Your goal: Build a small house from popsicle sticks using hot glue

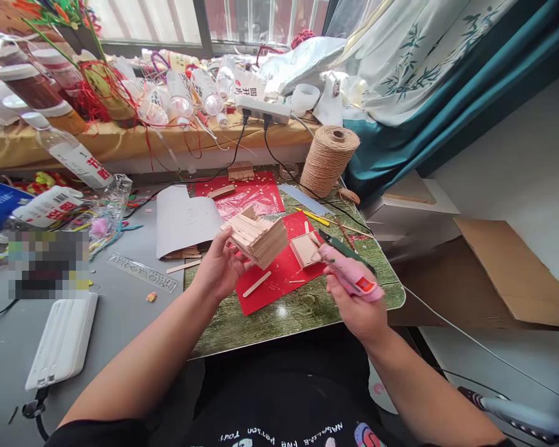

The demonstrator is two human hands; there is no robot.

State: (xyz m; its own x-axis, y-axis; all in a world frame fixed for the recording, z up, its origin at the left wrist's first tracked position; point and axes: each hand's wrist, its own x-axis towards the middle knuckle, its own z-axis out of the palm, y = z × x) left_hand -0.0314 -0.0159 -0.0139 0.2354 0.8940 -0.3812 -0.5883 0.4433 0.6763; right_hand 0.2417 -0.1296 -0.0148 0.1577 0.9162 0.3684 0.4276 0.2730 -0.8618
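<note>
Left hand cupped (palm up); right hand fisted.

The popsicle-stick box is a small pale wooden construction of flat sticks glued edge to edge, tilted with one corner pointing down and its open top turned away, and it rests against the tips of the left hand's fingers, which cup it from below and from its left side. The pink glue gun lies across the right hand's fingers, its body wrapped by them from below, its slim nozzle sticking out beyond them toward the upper left and aimed at the box, well short of touching it.
</note>
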